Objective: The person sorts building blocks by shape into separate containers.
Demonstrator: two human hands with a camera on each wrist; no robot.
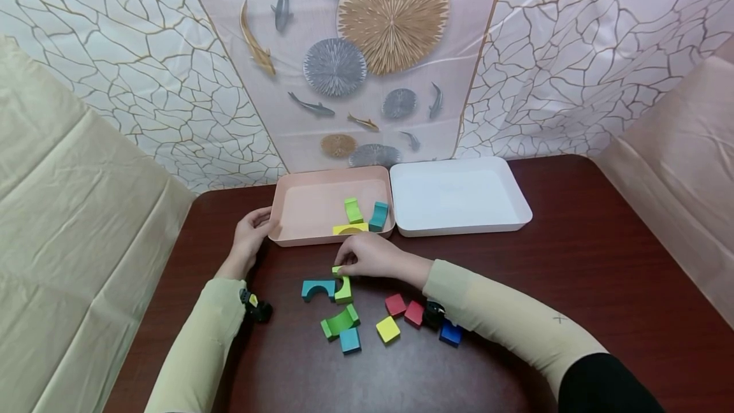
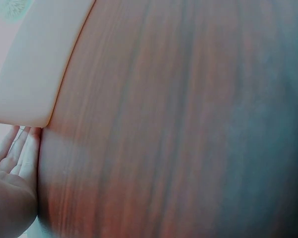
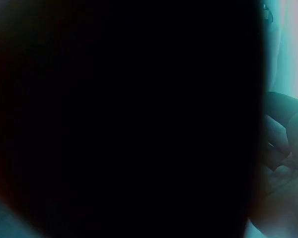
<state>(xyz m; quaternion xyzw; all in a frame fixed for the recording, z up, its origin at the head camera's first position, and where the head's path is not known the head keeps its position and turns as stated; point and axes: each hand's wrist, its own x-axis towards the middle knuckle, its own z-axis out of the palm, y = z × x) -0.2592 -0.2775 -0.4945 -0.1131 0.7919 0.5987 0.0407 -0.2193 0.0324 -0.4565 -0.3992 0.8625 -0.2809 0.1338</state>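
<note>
My right hand [image 1: 369,255] pinches the upper end of a light green arch block [image 1: 345,292] in the head view, in front of the pink tray [image 1: 304,241]. A teal arch block [image 1: 318,287] stands right beside that block. My left hand [image 1: 250,238] touches the tray's left side, its fingers straight against the wall in the left wrist view. Inside the tray are a light green arch block [image 1: 353,211], a teal curved block [image 1: 378,215] and a yellow block [image 1: 343,229]. A dark shape covers most of the right wrist view.
A white tray [image 1: 459,232] adjoins the pink one on the right. Nearer on the dark wooden table [image 1: 573,260] lie a green arch block [image 1: 341,322], a light blue block [image 1: 350,340], a yellow block [image 1: 388,330], two red blocks [image 1: 395,304] and a blue block [image 1: 450,334].
</note>
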